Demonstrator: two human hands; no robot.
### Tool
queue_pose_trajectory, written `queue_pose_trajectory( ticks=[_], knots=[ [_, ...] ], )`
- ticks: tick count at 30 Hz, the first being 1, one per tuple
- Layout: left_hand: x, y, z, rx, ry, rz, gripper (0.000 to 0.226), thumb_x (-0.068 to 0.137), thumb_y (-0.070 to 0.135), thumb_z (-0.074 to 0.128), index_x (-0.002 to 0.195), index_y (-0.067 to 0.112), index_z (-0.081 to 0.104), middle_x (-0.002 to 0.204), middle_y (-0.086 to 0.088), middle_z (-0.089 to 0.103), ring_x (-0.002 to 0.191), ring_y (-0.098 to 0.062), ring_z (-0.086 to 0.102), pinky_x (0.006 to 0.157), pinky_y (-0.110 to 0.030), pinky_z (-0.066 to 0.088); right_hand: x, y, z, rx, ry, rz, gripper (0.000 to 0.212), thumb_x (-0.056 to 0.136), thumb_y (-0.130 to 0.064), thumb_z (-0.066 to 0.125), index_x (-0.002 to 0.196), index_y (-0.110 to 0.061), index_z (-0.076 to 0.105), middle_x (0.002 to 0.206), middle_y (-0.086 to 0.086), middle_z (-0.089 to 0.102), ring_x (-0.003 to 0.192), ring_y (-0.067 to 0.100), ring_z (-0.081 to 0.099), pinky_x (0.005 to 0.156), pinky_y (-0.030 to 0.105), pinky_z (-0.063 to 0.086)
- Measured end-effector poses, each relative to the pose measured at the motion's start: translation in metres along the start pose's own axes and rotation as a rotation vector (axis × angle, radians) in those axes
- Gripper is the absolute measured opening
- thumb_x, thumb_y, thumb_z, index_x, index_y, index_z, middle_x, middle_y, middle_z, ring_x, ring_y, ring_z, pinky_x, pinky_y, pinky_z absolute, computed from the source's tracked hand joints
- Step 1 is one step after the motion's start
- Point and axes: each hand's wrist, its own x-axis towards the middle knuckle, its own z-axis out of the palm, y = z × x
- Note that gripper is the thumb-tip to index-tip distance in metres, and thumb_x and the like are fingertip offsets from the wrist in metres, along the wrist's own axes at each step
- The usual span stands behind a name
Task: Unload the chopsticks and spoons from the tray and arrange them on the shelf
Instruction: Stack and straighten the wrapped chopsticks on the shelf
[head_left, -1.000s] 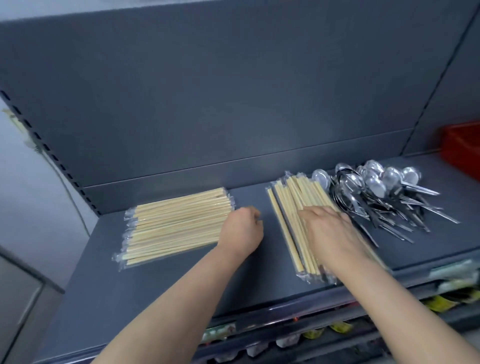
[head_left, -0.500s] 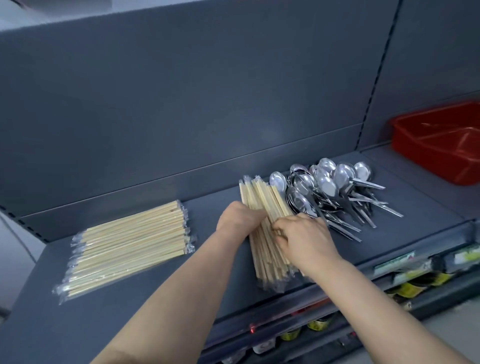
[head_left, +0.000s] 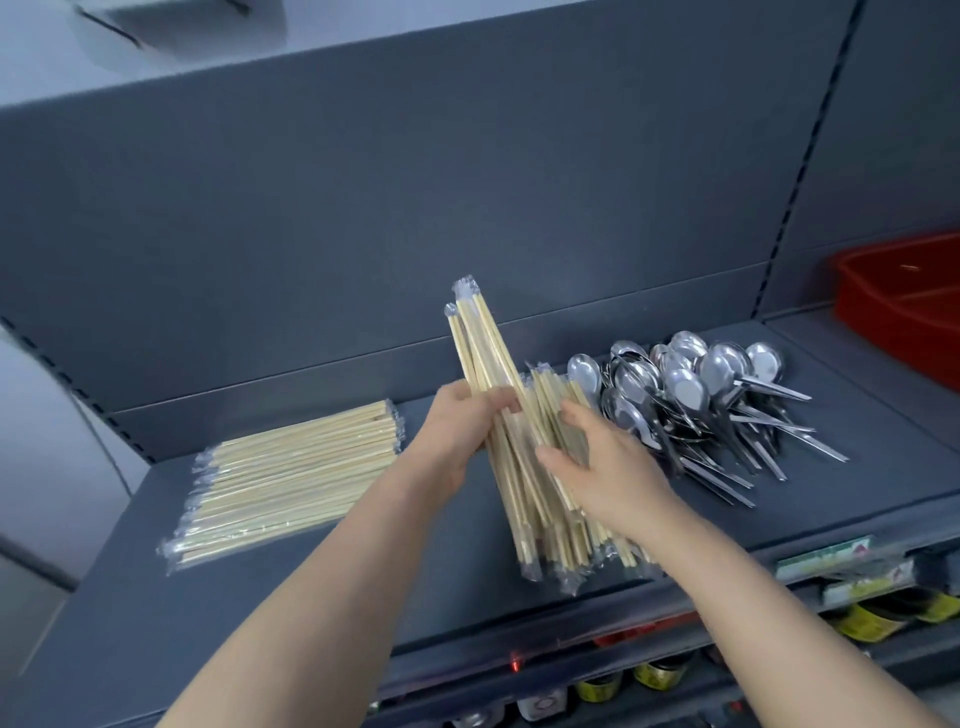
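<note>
While the right hand (head_left: 608, 467) lay with fairly straight fingers on the wrapped chopstick pile (head_left: 561, 540) near the shelf (head_left: 415, 587) front, the left hand (head_left: 457, 431) gripped a tilted chopstick bundle (head_left: 483, 343) above it. Beyond lay heaped spoons (head_left: 691, 395); farthest right sat a red tray (head_left: 893, 296).

I see pale straw-yellow chopsticks (head_left: 296, 467) in clear wrap, mirror-silver spoons (head_left: 691, 389), a slate-grey shelf (head_left: 893, 457), a bright red tray (head_left: 878, 296), and yellow labels (head_left: 865, 626) below.
</note>
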Motion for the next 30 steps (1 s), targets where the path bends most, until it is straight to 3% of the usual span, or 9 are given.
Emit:
queue_pose_trajectory(
  ticks=[3,5,8,11,14,18,23,26,30],
  knots=[
    [-0.013,0.016,-0.011,-0.044,-0.048,0.199,0.006,0.086,0.012,0.062,0.083,0.008,0.065,0.076,-0.004,0.069,0.070,-0.015,0.065,0.069,-0.028,0.052,0.010,-0.025,0.011,0.350,-0.155,0.056,0.081,0.081,-0.046,0.069,0.148,-0.028,0.028,0.144,-0.009,0.043,0.131,0.015,0.044,0.107,0.035,0.038],
    [-0.018,0.022,-0.017,-0.004,-0.055,0.278,0.009,0.084,0.018,0.065,0.088,0.010,0.063,0.081,-0.004,0.066,0.075,-0.015,0.063,0.072,-0.031,0.051,0.016,-0.036,0.023,0.365,-0.136,0.050,0.058,0.082,-0.035,0.069,0.132,-0.023,0.043,0.123,-0.006,0.059,0.113,0.016,0.057,0.093,0.033,0.046],
    [-0.022,0.022,-0.024,0.070,-0.056,0.336,0.015,0.087,0.025,0.066,0.095,0.015,0.058,0.081,0.001,0.063,0.077,-0.010,0.058,0.072,-0.027,0.047,0.020,-0.044,0.036,0.327,-0.106,0.018,0.020,0.087,-0.021,0.061,0.106,-0.021,0.056,0.097,-0.005,0.065,0.091,0.018,0.061,0.082,0.035,0.050],
    [-0.026,0.023,-0.029,0.078,-0.031,0.378,0.035,0.082,0.029,0.068,0.107,0.006,0.058,0.095,-0.012,0.065,0.089,-0.015,0.060,0.082,-0.033,0.050,0.020,-0.047,0.042,0.282,-0.129,-0.023,0.010,0.090,-0.023,0.059,0.088,-0.031,0.054,0.083,-0.013,0.061,0.074,0.011,0.058,0.067,0.028,0.046],
    [-0.026,0.023,-0.034,0.057,-0.048,0.387,0.042,0.082,0.028,0.069,0.110,-0.001,0.057,0.094,-0.010,0.061,0.086,-0.015,0.056,0.080,-0.031,0.047,0.020,-0.048,0.046,0.263,-0.126,-0.040,0.011,0.089,-0.030,0.064,0.096,-0.033,0.056,0.096,-0.013,0.065,0.085,0.007,0.062,0.073,0.026,0.047],
    [-0.025,0.014,-0.038,-0.007,-0.073,0.320,0.035,0.087,0.013,0.070,0.112,-0.007,0.056,0.090,-0.012,0.059,0.085,-0.019,0.057,0.080,-0.032,0.049,0.014,-0.045,0.049,0.257,-0.107,-0.018,0.035,0.081,-0.037,0.073,0.108,-0.029,0.052,0.098,-0.011,0.064,0.089,0.010,0.062,0.076,0.030,0.051],
    [-0.026,0.013,-0.035,-0.024,-0.108,0.320,0.022,0.086,0.011,0.070,0.107,0.008,0.062,0.088,-0.002,0.065,0.086,-0.013,0.062,0.079,-0.027,0.050,0.011,-0.048,0.053,0.308,-0.047,-0.059,0.023,0.091,-0.025,0.062,0.113,-0.024,0.052,0.097,-0.017,0.062,0.092,0.010,0.061,0.077,0.027,0.049],
    [-0.028,0.016,-0.034,-0.040,-0.076,0.393,0.017,0.084,0.013,0.071,0.099,0.015,0.063,0.089,-0.002,0.069,0.090,-0.016,0.066,0.084,-0.030,0.054,0.011,-0.053,0.052,0.306,-0.020,-0.088,0.020,0.096,-0.025,0.054,0.114,-0.021,0.047,0.094,-0.015,0.059,0.090,0.013,0.060,0.077,0.033,0.051],
    [-0.027,0.011,-0.037,-0.039,-0.089,0.388,0.019,0.083,0.005,0.072,0.097,0.010,0.060,0.090,-0.002,0.069,0.085,-0.010,0.066,0.075,-0.022,0.052,0.008,-0.051,0.054,0.286,-0.028,-0.081,0.044,0.092,-0.025,0.060,0.130,-0.025,0.037,0.111,-0.011,0.056,0.101,0.013,0.057,0.082,0.033,0.049]
  ],
)
